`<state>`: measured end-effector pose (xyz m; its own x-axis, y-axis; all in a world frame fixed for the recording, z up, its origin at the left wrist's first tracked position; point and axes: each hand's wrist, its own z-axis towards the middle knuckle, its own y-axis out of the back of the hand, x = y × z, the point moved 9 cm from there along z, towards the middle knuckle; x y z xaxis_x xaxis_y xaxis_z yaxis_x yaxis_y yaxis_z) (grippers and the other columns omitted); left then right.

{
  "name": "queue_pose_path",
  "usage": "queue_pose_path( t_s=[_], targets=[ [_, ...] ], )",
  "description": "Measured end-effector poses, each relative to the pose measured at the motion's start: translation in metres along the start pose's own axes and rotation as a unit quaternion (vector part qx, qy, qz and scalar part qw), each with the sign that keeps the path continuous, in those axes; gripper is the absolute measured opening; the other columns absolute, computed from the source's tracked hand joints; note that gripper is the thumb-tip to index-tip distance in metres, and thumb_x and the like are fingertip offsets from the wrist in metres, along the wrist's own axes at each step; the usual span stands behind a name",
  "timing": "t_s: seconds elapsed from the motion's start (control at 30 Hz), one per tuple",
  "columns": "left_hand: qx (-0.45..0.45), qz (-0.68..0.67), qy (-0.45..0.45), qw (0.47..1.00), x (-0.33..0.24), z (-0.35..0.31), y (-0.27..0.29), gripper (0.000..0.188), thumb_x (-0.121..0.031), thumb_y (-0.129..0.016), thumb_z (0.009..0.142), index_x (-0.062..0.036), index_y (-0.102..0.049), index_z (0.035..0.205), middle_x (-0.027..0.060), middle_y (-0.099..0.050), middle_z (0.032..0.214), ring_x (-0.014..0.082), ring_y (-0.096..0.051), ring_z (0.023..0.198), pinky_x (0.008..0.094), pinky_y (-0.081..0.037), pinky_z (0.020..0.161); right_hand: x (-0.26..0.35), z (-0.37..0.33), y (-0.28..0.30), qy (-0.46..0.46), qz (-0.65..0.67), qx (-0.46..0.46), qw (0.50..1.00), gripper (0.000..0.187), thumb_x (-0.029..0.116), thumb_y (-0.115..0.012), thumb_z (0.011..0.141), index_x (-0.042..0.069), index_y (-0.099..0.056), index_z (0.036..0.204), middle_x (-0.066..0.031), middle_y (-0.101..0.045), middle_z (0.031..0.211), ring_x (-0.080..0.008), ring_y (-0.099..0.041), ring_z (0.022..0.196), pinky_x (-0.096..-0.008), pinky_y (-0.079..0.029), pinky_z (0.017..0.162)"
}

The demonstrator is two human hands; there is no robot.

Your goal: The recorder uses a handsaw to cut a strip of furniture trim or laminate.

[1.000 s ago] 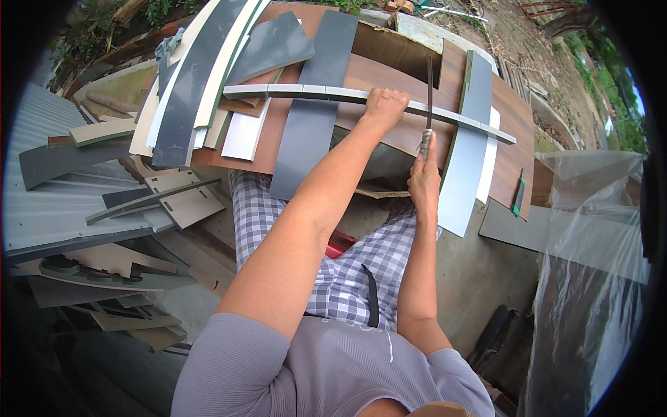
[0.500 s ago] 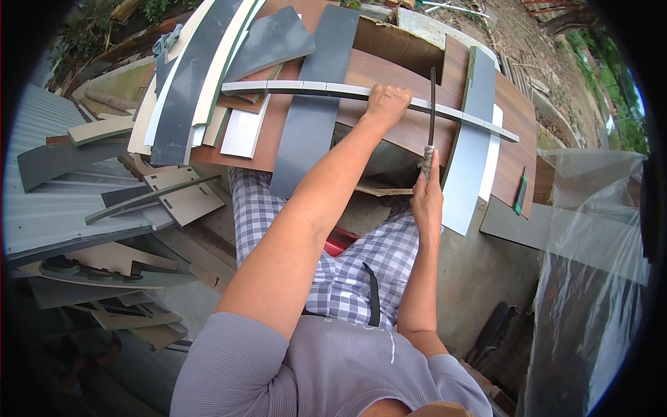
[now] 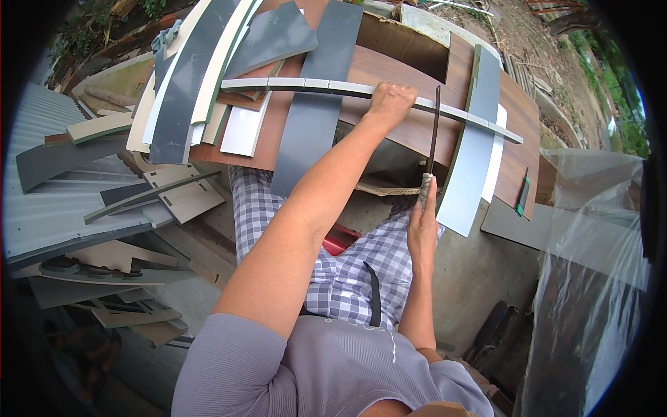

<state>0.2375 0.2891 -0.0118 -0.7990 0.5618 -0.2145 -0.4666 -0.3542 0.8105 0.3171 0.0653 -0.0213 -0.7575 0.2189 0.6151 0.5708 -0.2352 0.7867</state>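
A long, narrow grey-white strip (image 3: 316,85) with cross marks at intervals lies crosswise over the boards in front of me. My left hand (image 3: 392,103) is closed over its middle, pressing it down. In my right hand (image 3: 422,226) is a thin dark saw blade (image 3: 434,135) with a wrapped handle, the forefinger stretched along it. The blade crosses the strip just right of my left hand, its tip a little beyond the strip's far edge. Below the strip are dark grey boards (image 3: 309,128) and brown wood-grain panels (image 3: 385,73).
Pale and dark board offcuts (image 3: 184,76) are stacked at the left. More scraps (image 3: 187,194) lie beside corrugated metal sheeting (image 3: 62,181). A small black-and-green tool (image 3: 522,194) rests on the right panel. Clear plastic sheeting (image 3: 590,229) hangs at the right. An open box (image 3: 403,45) shows between the panels.
My right hand has drawn the saw blade back toward me, so its tip is now nearer the strip. My left hand stays on the strip. The view has shifted slightly.
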Motion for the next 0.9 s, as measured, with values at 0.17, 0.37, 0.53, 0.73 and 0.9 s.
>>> queue_pose_path(
  t_s=[0.17, 0.37, 0.53, 0.73, 0.9],
  targets=[
    [0.026, -0.002, 0.013, 1.0, 0.0, 0.0, -0.001, 0.006, -0.013, -0.063, 0.068, -0.0095, -0.063, 0.072, 0.0099, -0.066, 0.073, 0.0246, -0.066, 0.069, 0.0355, -0.05, 0.062, 0.002, 0.045, -0.003, -0.071, 0.011, 0.044, 0.996, 0.056, 0.013, -0.039, 0.094, 0.028, -0.017, 0.143, -0.0223, -0.062, 0.093, -0.0334, -0.06, 0.069, -0.0432, -0.043, 0.064],
    [0.021, -0.003, 0.013, 1.0, -0.001, -0.001, -0.001, 0.007, -0.01, -0.057, 0.072, -0.0104, -0.064, 0.07, 0.0093, -0.067, 0.072, 0.0241, -0.067, 0.069, 0.035, -0.05, 0.061, 0.014, 0.096, -0.011, -0.067, 0.002, 0.027, 0.997, 0.056, 0.014, -0.039, 0.093, 0.026, -0.015, 0.143, -0.0265, -0.059, 0.073, -0.0399, -0.059, 0.065, -0.0489, -0.038, 0.061],
    [0.008, -0.005, 0.006, 1.0, -0.001, -0.003, -0.002, 0.007, -0.01, -0.057, 0.071, -0.0107, -0.063, 0.07, 0.009, -0.066, 0.07, 0.0239, -0.067, 0.068, 0.0355, -0.05, 0.06, -0.001, 0.03, -0.008, -0.015, 0.001, 0.007, 1.0, 0.056, 0.014, -0.039, 0.094, 0.025, -0.015, 0.143, -0.0279, -0.061, 0.082, -0.0423, -0.059, 0.07, -0.0485, -0.041, 0.063],
    [-0.025, -0.001, 0.013, 1.0, 0.003, 0.0, -0.002, 0.005, -0.009, -0.064, 0.064, -0.0087, -0.062, 0.068, 0.0115, -0.065, 0.068, 0.0261, -0.065, 0.066, 0.0362, -0.05, 0.061, -0.012, -0.011, -0.003, -0.011, -0.002, 0.022, 1.0, 0.057, 0.014, -0.04, 0.094, 0.023, -0.014, 0.144, -0.0274, -0.062, 0.085, -0.0425, -0.059, 0.07, -0.0483, -0.041, 0.064],
    [0.017, 0.009, 0.011, 1.0, 0.0, -0.002, -0.003, 0.008, -0.01, -0.057, 0.072, -0.0113, -0.065, 0.072, 0.0078, -0.067, 0.073, 0.0229, -0.067, 0.07, 0.0343, -0.049, 0.063, 0.003, 0.065, -0.012, -0.056, 0.018, 0.034, 0.998, 0.057, 0.014, -0.04, 0.093, 0.023, -0.015, 0.143, -0.0267, -0.061, 0.08, -0.0418, -0.059, 0.07, -0.0488, -0.04, 0.064]
  ],
)
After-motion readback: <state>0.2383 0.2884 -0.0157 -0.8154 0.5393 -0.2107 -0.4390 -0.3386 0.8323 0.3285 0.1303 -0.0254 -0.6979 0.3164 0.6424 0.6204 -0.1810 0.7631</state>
